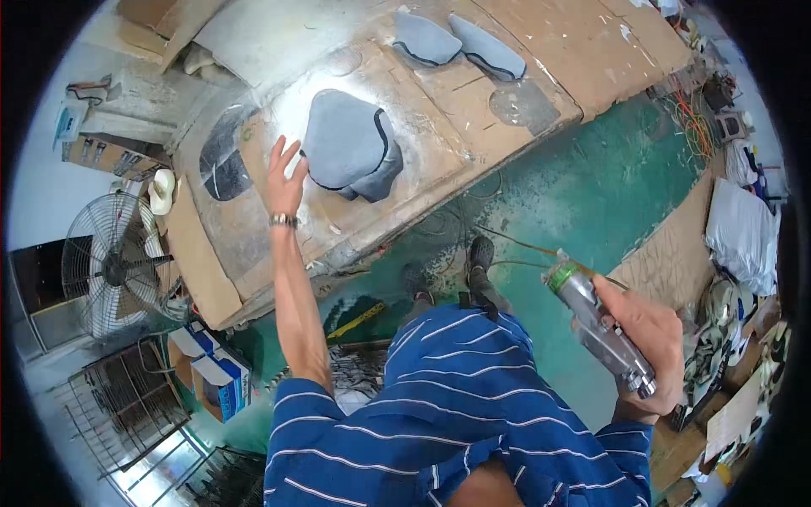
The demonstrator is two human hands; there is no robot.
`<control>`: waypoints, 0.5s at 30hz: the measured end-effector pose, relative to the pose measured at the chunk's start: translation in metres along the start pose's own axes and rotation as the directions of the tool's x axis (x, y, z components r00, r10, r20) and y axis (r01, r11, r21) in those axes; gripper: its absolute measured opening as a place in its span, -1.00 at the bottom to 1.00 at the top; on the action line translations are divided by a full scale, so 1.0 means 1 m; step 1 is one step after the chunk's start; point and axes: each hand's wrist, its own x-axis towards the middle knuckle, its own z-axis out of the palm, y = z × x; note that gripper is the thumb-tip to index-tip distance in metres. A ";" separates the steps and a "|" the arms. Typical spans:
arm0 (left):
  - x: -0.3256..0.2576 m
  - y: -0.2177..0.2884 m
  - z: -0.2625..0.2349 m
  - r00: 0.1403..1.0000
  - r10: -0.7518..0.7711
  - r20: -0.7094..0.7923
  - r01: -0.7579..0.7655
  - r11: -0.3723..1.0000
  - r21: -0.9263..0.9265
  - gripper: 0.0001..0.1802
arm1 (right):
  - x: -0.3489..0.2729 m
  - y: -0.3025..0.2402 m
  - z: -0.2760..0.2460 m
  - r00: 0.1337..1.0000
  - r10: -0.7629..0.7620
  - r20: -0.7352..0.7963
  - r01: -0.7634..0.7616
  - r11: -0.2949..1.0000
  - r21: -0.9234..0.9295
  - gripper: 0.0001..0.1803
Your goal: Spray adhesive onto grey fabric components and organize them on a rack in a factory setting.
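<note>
Grey fabric panel (345,139) with black edging (381,125) lies on the cardboard-covered counter (583,51), darker grey fabric (378,181) showing at its near right side. Two further grey panels (427,40) lie beyond it. Hands are apart: left hand (285,179), empty, fingers spread, at the panel's left edge, contact undetermined; right hand (649,334) clamped on a green-collared handheld tool (601,327). Step in hand appears to be positioning the panel; next move calls for steadying it before using the tool.

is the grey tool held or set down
Held: the right hand is wrapped around the grey tool, away from the cardboard-covered table.
</note>
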 end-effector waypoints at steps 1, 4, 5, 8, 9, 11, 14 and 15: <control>-0.019 0.009 -0.004 1.000 -0.007 -0.012 0.007 1.000 0.006 -0.52 | 0.005 0.002 0.000 1.000 -0.012 0.008 0.012 1.000 0.004 -0.28; -0.075 0.028 -0.007 0.980 -0.123 -0.157 0.084 0.968 -0.237 -0.60 | 0.025 0.001 0.001 0.995 -0.019 -0.095 0.020 1.000 0.006 -0.34; -0.102 0.024 -0.004 0.967 -0.190 -0.171 0.128 0.938 -0.321 -0.62 | 0.034 0.002 0.003 0.996 -0.036 -0.082 0.037 0.999 0.013 -0.34; -0.184 -0.003 0.015 0.897 -0.424 -0.129 0.374 0.880 -0.292 -0.64 | 0.056 0.000 0.007 0.993 -0.091 -0.069 0.093 0.995 0.021 -0.34; -0.211 -0.018 0.025 0.875 -0.472 -0.111 0.428 0.860 -0.278 -0.65 | 0.060 -0.002 0.006 0.993 -0.100 -0.062 0.101 0.995 0.019 -0.34; -0.273 -0.060 0.042 0.831 -0.550 -0.082 0.541 0.834 -0.110 -0.67 | 0.065 -0.007 0.007 0.990 -0.110 -0.083 0.112 0.993 0.026 -0.33; -0.365 -0.100 0.071 0.709 -0.702 -0.064 0.705 0.708 0.042 -0.71 | 0.069 -0.015 -0.001 0.987 -0.143 0.073 0.141 0.990 0.023 -0.30; -0.393 -0.112 0.079 0.674 -0.736 -0.056 0.738 0.672 0.052 -0.72 | 0.067 -0.016 -0.007 0.972 -0.156 0.174 0.154 0.988 0.022 -0.29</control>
